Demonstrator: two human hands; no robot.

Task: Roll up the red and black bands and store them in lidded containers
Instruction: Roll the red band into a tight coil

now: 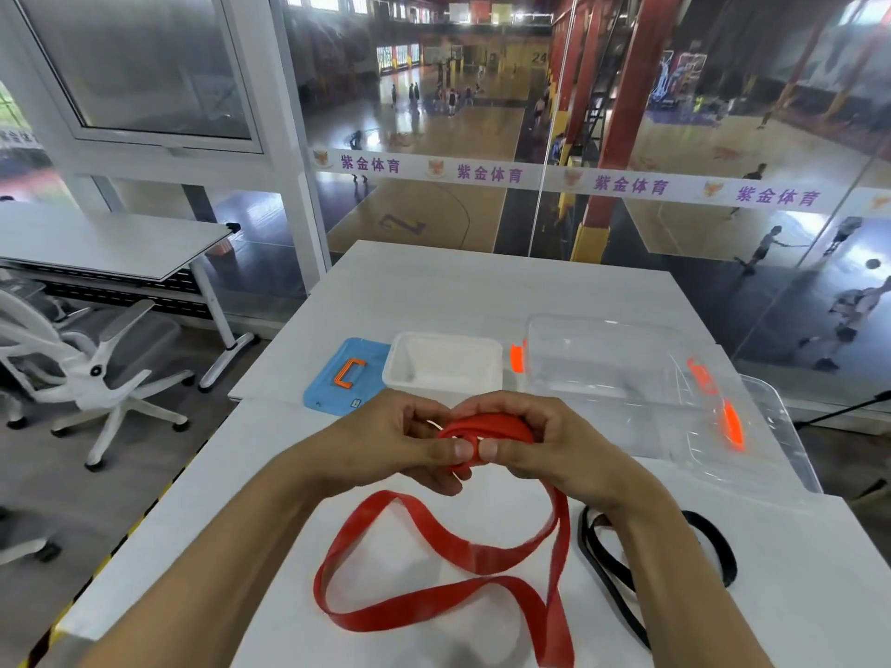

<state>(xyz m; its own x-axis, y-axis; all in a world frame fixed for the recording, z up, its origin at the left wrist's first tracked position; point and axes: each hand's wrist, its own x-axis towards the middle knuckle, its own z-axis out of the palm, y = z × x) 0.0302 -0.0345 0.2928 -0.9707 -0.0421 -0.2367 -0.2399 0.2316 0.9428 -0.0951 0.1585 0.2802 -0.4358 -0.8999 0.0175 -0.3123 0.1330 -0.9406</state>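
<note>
Hands, left (385, 438) and right (545, 443), meet thumb-to-thumb, each grip curled tight round the red band (482, 433).

White tub (443, 364) and clear bin (627, 359) block the table's (482, 286) far side.

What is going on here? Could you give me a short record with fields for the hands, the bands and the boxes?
left hand: grips the rolled part of the red band
right hand: grips the same roll from the other side
red band: partly rolled; the rest lies looped on the white table
black band: unrolled, on the table by the right forearm
white container: open, behind the hands
blue lid: flat beside the white container
clear container: open, to the right
</note>
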